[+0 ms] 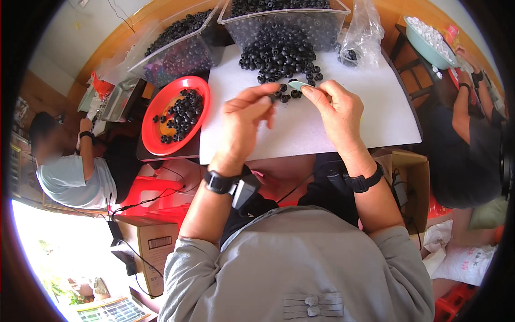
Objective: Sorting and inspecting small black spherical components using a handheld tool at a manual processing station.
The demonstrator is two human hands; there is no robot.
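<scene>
A white sack (462, 266) at lower right bears red printing (476, 255), and a cardboard box (147, 256) at lower left carries a dark printed block (160, 242); neither is clear enough to read.

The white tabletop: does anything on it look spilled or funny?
Maybe: black pieces lie heaped loose on the white tabletop, in front of the clear bin, so they look spilled, though that could be on purpose.
</scene>
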